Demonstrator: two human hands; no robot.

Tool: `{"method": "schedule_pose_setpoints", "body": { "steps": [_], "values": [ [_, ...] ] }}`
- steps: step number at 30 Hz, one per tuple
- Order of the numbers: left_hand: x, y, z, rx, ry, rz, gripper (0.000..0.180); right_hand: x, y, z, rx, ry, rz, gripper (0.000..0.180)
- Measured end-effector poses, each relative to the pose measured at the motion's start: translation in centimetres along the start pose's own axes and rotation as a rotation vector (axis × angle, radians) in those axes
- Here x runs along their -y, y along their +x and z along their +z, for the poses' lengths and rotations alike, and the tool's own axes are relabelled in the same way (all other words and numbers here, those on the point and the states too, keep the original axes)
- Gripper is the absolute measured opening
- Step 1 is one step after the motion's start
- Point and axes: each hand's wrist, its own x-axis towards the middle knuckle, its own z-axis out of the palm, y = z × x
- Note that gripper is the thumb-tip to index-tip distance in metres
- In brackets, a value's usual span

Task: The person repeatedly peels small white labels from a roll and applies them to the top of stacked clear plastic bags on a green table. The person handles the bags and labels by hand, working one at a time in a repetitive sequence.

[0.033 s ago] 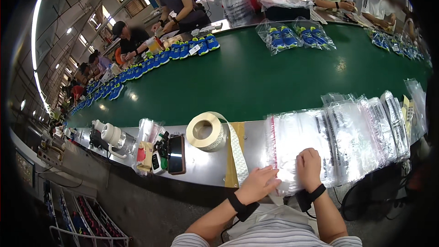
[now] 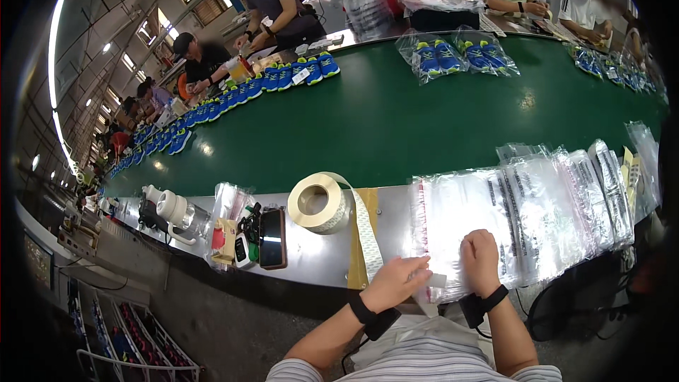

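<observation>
The left hand (image 2: 396,283) pinches a whitish piece (image 2: 438,281); clear bags (image 2: 453,212) lie under curled fingers of the right hand (image 2: 482,262), hold unclear.

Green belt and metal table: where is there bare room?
The green belt is bare between the row of blue shoes and the plastic bags. A bare patch of metal table lies between phone and tan strip, in front of the label roll. Crowded: around the jug, and at the bags, where the left hand and right hand are.
</observation>
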Motion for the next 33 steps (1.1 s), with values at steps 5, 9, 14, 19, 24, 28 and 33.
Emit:
{"method": "schedule_pose_setpoints", "body": {
  "steps": [5,9,14,19,24,28,33],
  "values": [
    [-3.5,5.8,0.0,0.264,-1.227,0.092,0.039,0.1,-0.1,-0.9,0.049,0.246,0.105,0.002],
    [0.9,11.4,5.2,0.334,-1.422,-0.24,0.034,-1.1,-0.5,-2.4,-0.082,0.498,0.484,0.008],
    [0.8,12.5,5.2,0.231,-1.202,-0.389,0.028,-0.7,0.5,-6.7,-0.213,0.645,0.434,0.01],
    [-1.7,13.1,6.0,0.262,-1.027,-0.45,0.031,0.6,0.3,-6.6,0.092,0.392,0.167,0.012],
    [0.3,11.0,3.7,0.457,-1.406,-0.488,0.042,3.7,-1.3,-6.8,0.272,-0.013,-0.112,0.072],
    [-0.3,9.9,1.3,0.476,-1.22,-0.532,0.044,3.0,-1.9,-6.2,0.245,-0.203,-0.218,0.082],
    [1.2,9.7,2.3,0.443,-1.277,-0.572,0.052,2.0,-2.5,-5.3,0.107,-0.26,-0.015,0.066]
  ]
}}
